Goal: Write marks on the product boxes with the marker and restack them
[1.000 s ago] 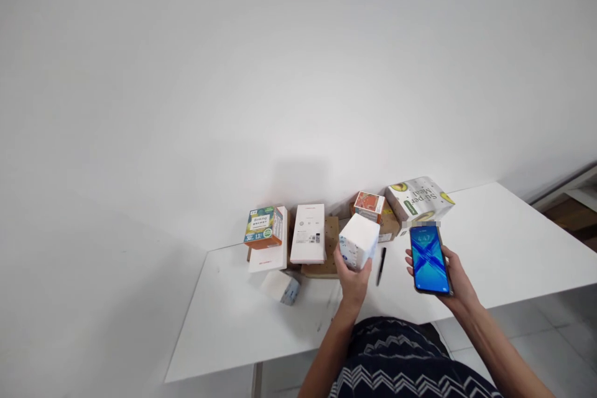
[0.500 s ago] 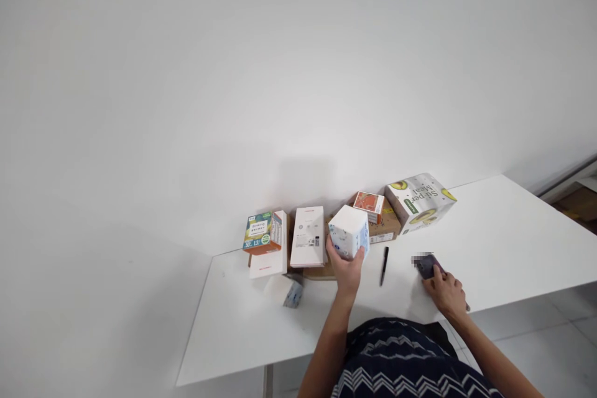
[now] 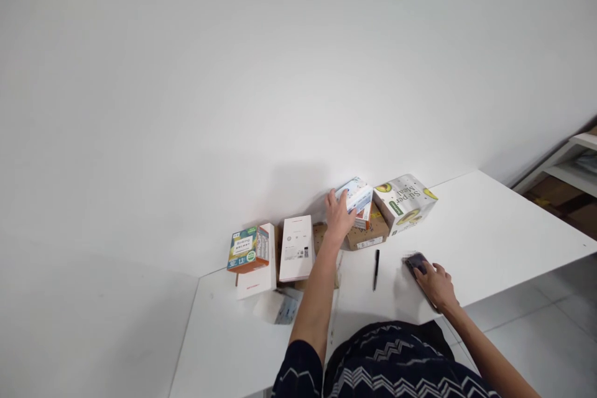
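Note:
My left hand (image 3: 336, 217) reaches to the back of the white table (image 3: 489, 230) and grips a white and blue box (image 3: 357, 194). That box rests on top of a small orange box, which sits on a brown cardboard box (image 3: 368, 235). My right hand (image 3: 436, 283) lies on a dark phone (image 3: 415, 262) that is flat on the table near the front edge. A black pen (image 3: 375, 269) lies between my two arms.
Along the wall stand an avocado-printed box (image 3: 405, 201), a white flat box (image 3: 296, 247), a colourful green and orange box (image 3: 248, 249) on a white box, and a small white pack (image 3: 276, 307) nearer me. Shelving (image 3: 566, 165) stands at the far right.
My right hand lowered the lit phone onto the table and now rests on it. My left hand carried the white and blue box away from me and set it on the orange box.

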Available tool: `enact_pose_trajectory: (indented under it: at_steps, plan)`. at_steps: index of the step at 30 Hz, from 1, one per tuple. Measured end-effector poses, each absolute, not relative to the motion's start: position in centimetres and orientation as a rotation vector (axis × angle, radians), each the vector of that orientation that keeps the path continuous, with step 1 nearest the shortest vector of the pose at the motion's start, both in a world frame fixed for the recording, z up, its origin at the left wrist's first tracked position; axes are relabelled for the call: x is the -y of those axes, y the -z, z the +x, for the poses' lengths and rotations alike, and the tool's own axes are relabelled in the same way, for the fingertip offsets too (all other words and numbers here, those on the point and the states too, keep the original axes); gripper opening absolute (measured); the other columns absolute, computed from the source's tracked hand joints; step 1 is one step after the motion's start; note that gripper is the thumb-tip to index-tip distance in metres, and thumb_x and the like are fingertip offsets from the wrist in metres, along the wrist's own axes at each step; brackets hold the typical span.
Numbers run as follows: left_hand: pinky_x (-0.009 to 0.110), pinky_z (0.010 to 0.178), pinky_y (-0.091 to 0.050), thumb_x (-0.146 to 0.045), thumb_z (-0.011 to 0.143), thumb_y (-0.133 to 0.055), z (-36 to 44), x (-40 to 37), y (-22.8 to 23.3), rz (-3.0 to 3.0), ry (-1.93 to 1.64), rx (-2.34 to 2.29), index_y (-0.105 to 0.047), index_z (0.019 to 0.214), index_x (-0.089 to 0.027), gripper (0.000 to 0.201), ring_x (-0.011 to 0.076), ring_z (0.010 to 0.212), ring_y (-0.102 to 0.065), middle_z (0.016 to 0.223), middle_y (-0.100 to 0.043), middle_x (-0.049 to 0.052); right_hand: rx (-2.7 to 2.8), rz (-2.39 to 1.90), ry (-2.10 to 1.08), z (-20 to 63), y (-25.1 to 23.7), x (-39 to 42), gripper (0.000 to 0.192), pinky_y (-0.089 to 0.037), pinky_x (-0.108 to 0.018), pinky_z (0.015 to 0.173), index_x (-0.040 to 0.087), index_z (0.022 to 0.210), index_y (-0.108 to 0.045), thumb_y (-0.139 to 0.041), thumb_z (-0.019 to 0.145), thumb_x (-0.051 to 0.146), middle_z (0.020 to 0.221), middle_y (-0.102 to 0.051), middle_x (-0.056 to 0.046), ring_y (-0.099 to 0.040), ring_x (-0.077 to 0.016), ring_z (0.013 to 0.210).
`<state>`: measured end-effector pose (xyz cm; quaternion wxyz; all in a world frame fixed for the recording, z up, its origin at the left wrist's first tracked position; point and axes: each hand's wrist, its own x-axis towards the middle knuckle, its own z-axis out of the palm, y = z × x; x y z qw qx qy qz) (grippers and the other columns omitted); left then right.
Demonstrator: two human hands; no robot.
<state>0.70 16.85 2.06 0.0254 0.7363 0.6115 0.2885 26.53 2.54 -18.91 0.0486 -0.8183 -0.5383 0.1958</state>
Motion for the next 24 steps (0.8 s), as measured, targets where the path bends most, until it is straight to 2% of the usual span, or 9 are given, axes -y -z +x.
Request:
enact_pose_trajectory:
  at_steps: [4,6,11,13,17,20,24]
  plan:
    - [0.055,0.11,-0.029,-0.026,0.075,-0.067,0.5,-16.4,-0.7,2.267,-1.015,-1.867,-0.05,0.131,-0.023,0.058,0.0388,0.14,-0.022,0.146,-0.03,0.014,1.623,-2.456,-0.588,27.2,19.0,-3.1,0.055,-0.038,-0.046,0.1,0.012,0.131,-0.055,-0.039,0.089,0.045,0.13,-0.052,-0.022,-0.044,-0.0345,0.127]
    - [0.056,0.111,-0.029,-0.027,0.076,-0.066,0.4,-15.5,-0.3,2.232,-1.117,-1.887,-0.049,0.132,-0.024,0.059,0.0376,0.141,-0.021,0.147,-0.028,0.014,1.599,-2.448,-0.593,27.4,19.0,-3.2,0.054,-0.038,-0.048,0.1,0.012,0.13,-0.056,-0.039,0.089,0.044,0.129,-0.053,-0.022,-0.046,-0.0347,0.127]
    - [0.048,0.107,-0.038,-0.024,0.082,-0.057,0.4,-11.9,1.1,2.065,-1.533,-1.876,-0.055,0.121,-0.018,0.04,0.0287,0.129,-0.04,0.132,-0.043,0.016,1.49,-2.43,-0.682,27.3,18.5,-2.6,0.052,-0.043,-0.048,0.093,0.015,0.125,-0.061,-0.045,0.083,0.041,0.127,-0.056,-0.02,-0.051,-0.0359,0.121]
    - [0.046,0.104,-0.041,-0.022,0.083,-0.054,0.8,-10.1,2.0,2.036,-1.582,-1.806,-0.059,0.116,-0.018,0.033,0.0268,0.122,-0.047,0.123,-0.05,0.016,1.421,-2.414,-0.727,27.1,18.2,-2.0,0.051,-0.045,-0.047,0.091,0.015,0.121,-0.064,-0.048,0.08,0.04,0.126,-0.057,-0.02,-0.052,-0.0365,0.12]
    - [0.042,0.096,-0.047,-0.016,0.083,-0.051,2.6,-6.7,4.0,2.061,-1.417,-1.528,-0.061,0.116,-0.018,0.034,0.0245,0.107,-0.058,0.108,-0.061,0.014,1.257,-2.375,-0.783,27.4,17.0,-1.7,0.048,-0.048,-0.044,0.087,0.013,0.113,-0.068,-0.051,0.076,0.039,0.115,-0.062,-0.021,-0.061,-0.0352,0.106]
    - [0.041,0.092,-0.05,-0.015,0.082,-0.051,4.7,-5.0,5.0,2.04,-1.214,-1.326,-0.06,0.12,-0.019,0.039,0.0241,0.1,-0.061,0.103,-0.066,0.012,1.171,-2.314,-0.781,29.0,15.2,-3.3,0.052,-0.049,-0.043,0.084,0.008,0.114,-0.066,-0.048,0.078,0.041,0.106,-0.065,-0.021,-0.065,-0.0319,0.093]
    - [0.044,0.093,-0.05,-0.021,0.08,-0.058,7.9,-5.4,5.7,1.794,-1.109,-1.332,-0.06,0.122,-0.021,0.043,0.0256,0.101,-0.062,0.104,-0.068,0.011,1.101,-2.183,-0.707,32.1,11.5,-8.2,0.058,-0.047,-0.043,0.088,0.009,0.126,-0.057,-0.04,0.083,0.045,0.117,-0.063,-0.02,-0.064,-0.029,0.095]
